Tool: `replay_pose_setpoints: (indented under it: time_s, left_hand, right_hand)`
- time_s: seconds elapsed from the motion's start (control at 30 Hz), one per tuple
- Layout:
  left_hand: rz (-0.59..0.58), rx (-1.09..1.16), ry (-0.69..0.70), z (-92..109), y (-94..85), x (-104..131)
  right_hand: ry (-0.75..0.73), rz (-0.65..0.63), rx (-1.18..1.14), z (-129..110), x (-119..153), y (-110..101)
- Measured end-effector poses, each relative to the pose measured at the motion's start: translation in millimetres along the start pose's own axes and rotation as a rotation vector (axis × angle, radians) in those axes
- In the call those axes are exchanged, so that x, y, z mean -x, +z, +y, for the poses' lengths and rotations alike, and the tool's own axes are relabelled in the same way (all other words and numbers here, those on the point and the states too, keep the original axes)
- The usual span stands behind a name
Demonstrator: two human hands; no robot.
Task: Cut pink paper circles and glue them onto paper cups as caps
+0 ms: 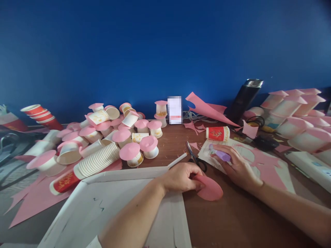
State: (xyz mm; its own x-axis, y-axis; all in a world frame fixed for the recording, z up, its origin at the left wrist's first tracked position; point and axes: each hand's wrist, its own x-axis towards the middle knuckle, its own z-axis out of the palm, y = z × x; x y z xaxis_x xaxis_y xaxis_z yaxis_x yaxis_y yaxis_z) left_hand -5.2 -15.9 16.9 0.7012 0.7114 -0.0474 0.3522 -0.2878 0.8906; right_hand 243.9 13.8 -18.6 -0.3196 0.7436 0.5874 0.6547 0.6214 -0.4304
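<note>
Nearest to us lies a white tray (85, 193) on the tabletop (232, 220), and our left hand (181, 177) rests at its corner. Its grip is closed on a pink paper circle (210, 189), which lies flat on the wood. We think the thin paper can crease or tear if the fingers press too hard.

A little farther, our right hand (238, 167) lies on a printed sheet (248, 155) and curls around a purple glue stick (222, 155), grasping it. If the stick is uncapped, glue may smear the sheet; we cannot tell.

Between the hands lie scissors (195, 158) and a white pencil (178, 160). A careless wrist can hit the blades.

Behind them a red cup (218, 133) lies on its side, and it can roll. Far left, the pile of cups with pink lids (124, 137) can topple if the tabletop is bumped.
</note>
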Motion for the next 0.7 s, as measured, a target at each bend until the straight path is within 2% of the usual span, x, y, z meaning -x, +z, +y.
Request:
replay_pose_setpoints:
  time_s: [0.17, 0.43, 0.57, 0.7]
  left_hand:
    - [0.002, -0.036, 0.068, 2, -0.3, 0]
    - [-0.004, -0.123, 0.098, 7, -12.4, 5]
    - [0.071, -0.152, 0.027, 3, -13.9, 4]
    - [0.213, -0.185, -0.021, -6, -8.7, -3]
  right_hand:
    - [0.016, -0.028, -0.049, -16, 23, -11]
    - [0.069, -0.126, -0.111, -34, 61, -24]
    - [0.021, -0.105, -0.084, -50, 57, -34]
    - [-0.105, 0.002, -0.037, -75, 30, -54]
